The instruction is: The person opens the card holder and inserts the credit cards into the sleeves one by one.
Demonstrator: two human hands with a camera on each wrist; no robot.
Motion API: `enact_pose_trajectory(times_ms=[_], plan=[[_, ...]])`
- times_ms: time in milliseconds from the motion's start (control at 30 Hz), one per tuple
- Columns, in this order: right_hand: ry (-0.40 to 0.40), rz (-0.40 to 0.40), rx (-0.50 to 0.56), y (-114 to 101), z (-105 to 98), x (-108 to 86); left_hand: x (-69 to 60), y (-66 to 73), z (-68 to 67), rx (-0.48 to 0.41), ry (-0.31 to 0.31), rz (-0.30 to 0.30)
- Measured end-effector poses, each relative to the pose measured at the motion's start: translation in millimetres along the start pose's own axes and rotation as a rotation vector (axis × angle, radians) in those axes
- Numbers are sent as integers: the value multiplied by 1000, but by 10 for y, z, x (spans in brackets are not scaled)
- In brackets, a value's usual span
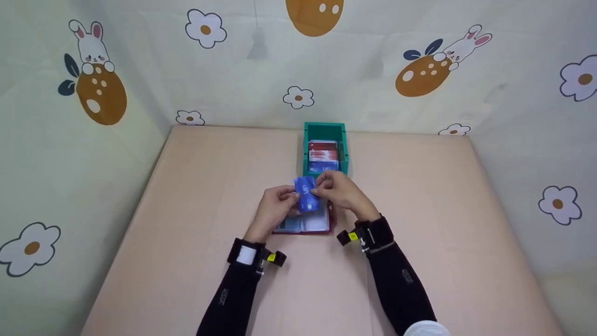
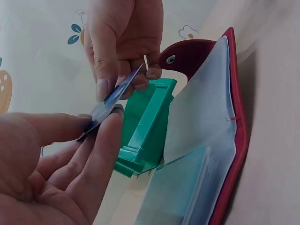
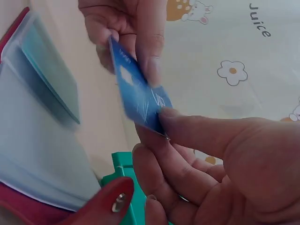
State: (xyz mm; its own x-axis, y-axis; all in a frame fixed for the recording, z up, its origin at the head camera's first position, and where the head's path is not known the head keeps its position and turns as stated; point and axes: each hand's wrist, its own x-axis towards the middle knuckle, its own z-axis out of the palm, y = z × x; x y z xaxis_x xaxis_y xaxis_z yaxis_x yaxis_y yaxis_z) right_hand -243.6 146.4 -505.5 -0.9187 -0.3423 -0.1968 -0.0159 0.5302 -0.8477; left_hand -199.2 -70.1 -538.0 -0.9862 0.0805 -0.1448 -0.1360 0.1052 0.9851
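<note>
Between both hands is a blue plastic card (image 1: 306, 193) with "VIP" lettering, held above an open card holder (image 1: 316, 223). My left hand (image 1: 276, 206) pinches one side of the card between thumb and fingers. On the other side, my right hand (image 1: 343, 190) pinches it the same way. The card holder has a dark red cover (image 2: 240, 136) with a snap-button flap (image 2: 187, 57) and clear plastic sleeves (image 2: 199, 108). A teal-tinted card or sleeve stack (image 3: 51, 70) shows on one of its sides.
Just beyond the hands stands a green box (image 1: 325, 126) with several red, white and blue cards (image 1: 323, 156) upright inside. The beige table (image 1: 210, 186) meets patterned cloth walls (image 1: 261, 93) at the back and sides.
</note>
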Motion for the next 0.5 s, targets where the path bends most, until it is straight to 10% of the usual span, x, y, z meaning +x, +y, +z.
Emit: enact_pose_trajectory(times_ms=[233, 500], plan=[[115, 4, 68, 38, -113, -20, -99, -57, 197, 494, -40, 170], [143, 20, 37, 61, -153, -17, -187, -106, 325, 861, -195, 189]])
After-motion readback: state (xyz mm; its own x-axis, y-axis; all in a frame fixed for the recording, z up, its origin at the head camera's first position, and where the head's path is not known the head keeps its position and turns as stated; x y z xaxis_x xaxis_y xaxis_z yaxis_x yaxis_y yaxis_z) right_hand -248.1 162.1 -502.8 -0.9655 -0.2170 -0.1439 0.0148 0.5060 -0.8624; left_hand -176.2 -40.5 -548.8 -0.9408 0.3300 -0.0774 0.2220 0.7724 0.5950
